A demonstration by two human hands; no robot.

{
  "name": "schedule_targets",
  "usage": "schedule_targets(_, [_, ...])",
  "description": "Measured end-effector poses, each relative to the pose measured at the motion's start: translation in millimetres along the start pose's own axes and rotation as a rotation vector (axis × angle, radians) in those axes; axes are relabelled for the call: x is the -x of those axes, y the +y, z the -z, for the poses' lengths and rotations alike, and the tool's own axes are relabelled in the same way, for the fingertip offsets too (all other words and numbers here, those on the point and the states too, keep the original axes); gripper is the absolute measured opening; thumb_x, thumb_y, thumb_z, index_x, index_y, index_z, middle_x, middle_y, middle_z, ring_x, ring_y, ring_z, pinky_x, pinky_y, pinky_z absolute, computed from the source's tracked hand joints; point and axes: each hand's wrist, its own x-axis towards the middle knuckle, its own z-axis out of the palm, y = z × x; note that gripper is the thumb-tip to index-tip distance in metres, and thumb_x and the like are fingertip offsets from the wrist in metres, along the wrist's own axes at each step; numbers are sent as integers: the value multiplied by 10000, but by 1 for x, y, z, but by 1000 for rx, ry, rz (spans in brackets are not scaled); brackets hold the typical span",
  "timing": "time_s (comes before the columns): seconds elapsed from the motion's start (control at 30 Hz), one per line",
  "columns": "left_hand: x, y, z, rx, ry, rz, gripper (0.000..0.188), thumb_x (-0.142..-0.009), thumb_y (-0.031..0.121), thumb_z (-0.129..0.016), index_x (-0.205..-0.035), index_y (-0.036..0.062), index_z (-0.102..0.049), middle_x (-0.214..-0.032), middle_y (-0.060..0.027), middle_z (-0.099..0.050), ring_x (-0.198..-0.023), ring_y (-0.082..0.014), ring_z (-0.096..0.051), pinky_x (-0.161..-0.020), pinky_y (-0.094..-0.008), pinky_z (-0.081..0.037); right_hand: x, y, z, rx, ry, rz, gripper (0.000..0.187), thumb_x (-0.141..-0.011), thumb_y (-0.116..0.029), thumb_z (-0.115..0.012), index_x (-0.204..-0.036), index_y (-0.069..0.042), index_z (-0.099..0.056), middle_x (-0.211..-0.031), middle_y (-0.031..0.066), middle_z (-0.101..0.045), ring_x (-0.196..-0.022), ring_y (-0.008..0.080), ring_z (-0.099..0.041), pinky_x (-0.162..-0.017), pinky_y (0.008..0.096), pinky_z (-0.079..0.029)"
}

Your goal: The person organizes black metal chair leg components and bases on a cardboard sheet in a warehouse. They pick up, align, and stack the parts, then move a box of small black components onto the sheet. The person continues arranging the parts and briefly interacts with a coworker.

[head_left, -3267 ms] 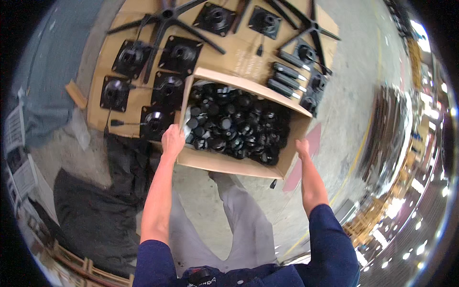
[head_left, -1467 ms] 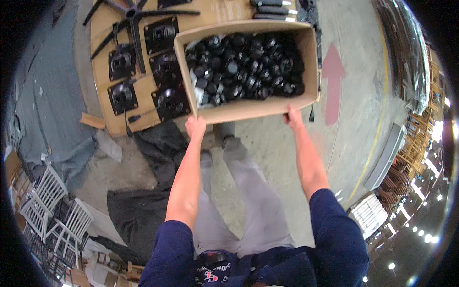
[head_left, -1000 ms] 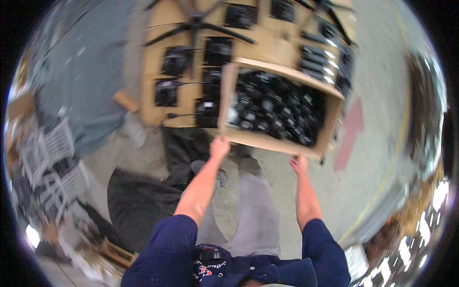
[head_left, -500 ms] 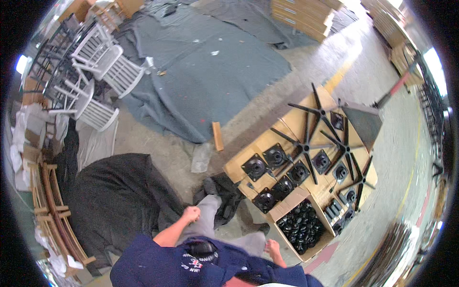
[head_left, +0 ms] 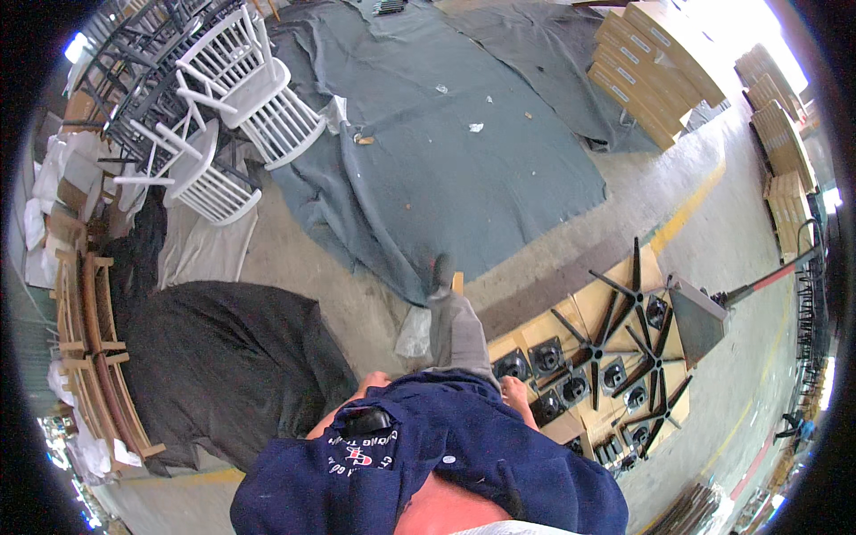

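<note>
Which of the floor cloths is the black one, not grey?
The black cloth at the person's left, beside the curved wooden frames; the others, spread ahead, are grey.

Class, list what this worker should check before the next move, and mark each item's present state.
1. Right hand free: cannot tell, half hidden by the blue shirt.
2. Left hand free: cannot tell, out of sight.
3. Footing ahead of the shoe: not ok, grey cloth edge lies there.
4. Black star bases flat on the cardboard sheet: ok.
5. White chairs away from the legs: ok.
</note>
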Motion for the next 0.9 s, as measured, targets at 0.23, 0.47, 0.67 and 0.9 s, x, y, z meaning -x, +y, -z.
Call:
schedule_targets(0.23, [-224,78,193,252,217,-51,214,-736,243,-589,-798,59,-678,-838,-136,-657,-771,-294,-631,-681,-378,-488,-130,-219,24,982,156,343,188,-779,-233,-565,-839,-57,-586,-726,123,-613,-621,254,-612,-532,373,-495])
schedule_targets(0.47, [-312,273,484,950,399,64,273,-869,231,-512,-1062,55,-590,-835,-37,-644,-660,-102,-603,-511,-256,-479,-299,-620,-30,107,186,479,277,-851,-265,-511,-867,5,-572,-697,84,-584,-570,168,-573,-454,296,-464])
schedule_targets(0.67, [-486,339,565,728,256,190,199,-784,212,-547,-870,88,-676,-765,-57,-646,-685,-154,-621,-548,-295,-504,-397,-930,-112,278,97,653,311,-872,-266,-498,-1062,-28,-562,-831,78,-625,-687,149,-598,-537,278,-490])
schedule_targets(0.9, [-672,325,663,664,69,506,270,-708,227,-492,-816,42,-656,-837,-179,-650,-757,-332,-645,-636,-451,-510,-486,-1023,-162,591,-5,410,278,-817,-268,-517,-857,-6,-600,-674,59,-581,-567,159,-571,-502,312,-470])
